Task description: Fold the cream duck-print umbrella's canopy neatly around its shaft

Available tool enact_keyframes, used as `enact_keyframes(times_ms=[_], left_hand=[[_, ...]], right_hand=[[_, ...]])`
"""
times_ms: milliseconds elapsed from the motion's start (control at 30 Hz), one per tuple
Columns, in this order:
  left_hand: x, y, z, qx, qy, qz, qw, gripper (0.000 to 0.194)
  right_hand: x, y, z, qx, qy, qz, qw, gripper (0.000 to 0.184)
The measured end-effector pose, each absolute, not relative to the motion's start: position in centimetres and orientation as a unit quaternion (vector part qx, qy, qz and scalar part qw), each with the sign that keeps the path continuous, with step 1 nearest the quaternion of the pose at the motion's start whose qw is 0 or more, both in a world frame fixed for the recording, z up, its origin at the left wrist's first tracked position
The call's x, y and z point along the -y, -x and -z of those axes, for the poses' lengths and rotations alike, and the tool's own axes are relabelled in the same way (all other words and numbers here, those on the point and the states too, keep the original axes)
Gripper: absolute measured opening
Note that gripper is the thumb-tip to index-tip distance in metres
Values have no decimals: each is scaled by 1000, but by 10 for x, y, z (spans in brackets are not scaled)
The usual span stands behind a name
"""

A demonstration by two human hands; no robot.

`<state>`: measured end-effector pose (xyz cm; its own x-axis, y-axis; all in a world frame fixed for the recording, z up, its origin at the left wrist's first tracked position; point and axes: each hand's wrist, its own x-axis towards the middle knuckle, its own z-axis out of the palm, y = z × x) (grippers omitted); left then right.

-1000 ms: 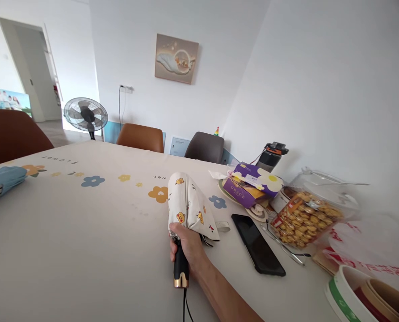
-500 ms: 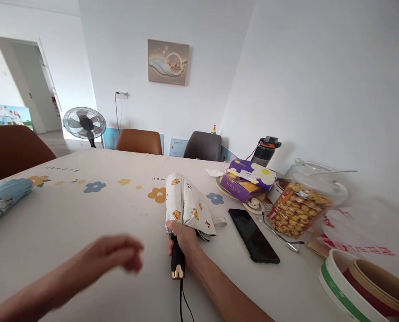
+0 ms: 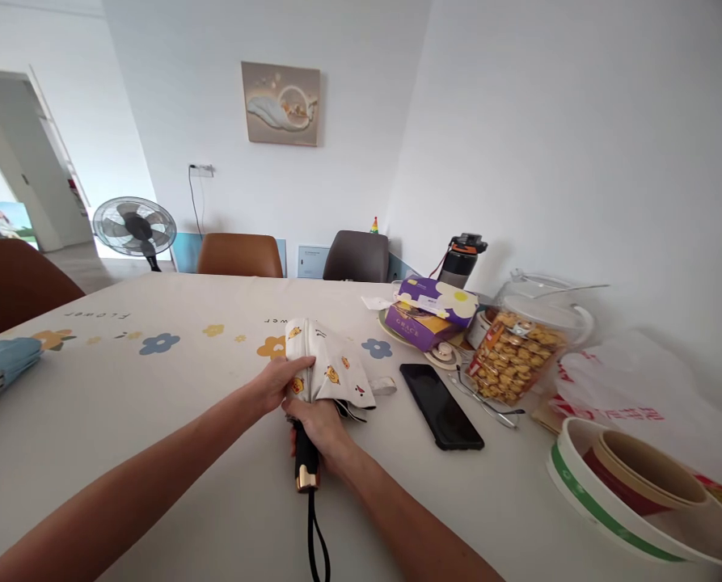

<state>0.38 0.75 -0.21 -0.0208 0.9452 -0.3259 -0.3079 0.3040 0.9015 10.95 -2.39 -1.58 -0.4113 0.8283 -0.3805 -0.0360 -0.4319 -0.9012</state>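
Observation:
A folding umbrella (image 3: pixel 336 364) with white fabric and small cartoon prints lies in front of me, its black and gold handle (image 3: pixel 306 465) toward me and a black wrist loop hanging from the end. My right hand (image 3: pixel 319 424) is closed round the umbrella where the handle meets the fabric. My left hand (image 3: pixel 285 381) grips the left side of the folded fabric, thumb on top. A loose flap of fabric spreads to the right, with its closing strap (image 3: pixel 385 386) sticking out. A second, light blue umbrella (image 3: pixel 6 368) lies at the far left of the table.
On the right are a black phone (image 3: pixel 441 406), eyeglasses (image 3: pixel 487 402), a purple tissue box (image 3: pixel 424 323), a bottle (image 3: pixel 459 260), a snack jar (image 3: pixel 512 360), a plastic bag (image 3: pixel 621 388) and a white-green container (image 3: pixel 603 513). Chairs (image 3: pixel 239 255) line the far edge.
My left hand has moved right from the open air and taken hold of the umbrella fabric. My right hand keeps its grip. The view has turned slightly right.

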Motion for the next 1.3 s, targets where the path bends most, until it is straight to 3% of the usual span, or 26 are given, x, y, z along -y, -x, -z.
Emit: enact_keyframes(times_ms=[167,300,533,600,767,833,967,1167,1300], left_hand=[[-21,-3,11,-498,-211,-517,664,40],[-19,2,12,-458,-181,-493,717,39],[-17,0,16,-455,-243,-417,748,46],[-21,3,17,-515,-316,-430,671,50],[-17,6,5,-679,-514,-447,274,51],[-10,-2,-7,-676,-570,-430,184,49],[-1,-36,-30,-590,-731,-325,106,34],[-18,-71,-40,-487,-871,-74,-4,48],[-27,-84,-41,-456,-887,-38,-65,34]], right_hand=[[25,-110,17,447,415,-720,331,29],[29,-108,18,364,349,-788,353,37],[28,-111,15,356,384,-794,309,32],[24,-114,11,378,392,-776,320,29],[13,-118,8,355,457,-727,369,18],[9,-118,10,346,465,-719,383,16],[7,-118,14,358,452,-719,388,13],[10,-123,16,374,419,-734,382,14],[9,-124,18,362,412,-744,383,16]])
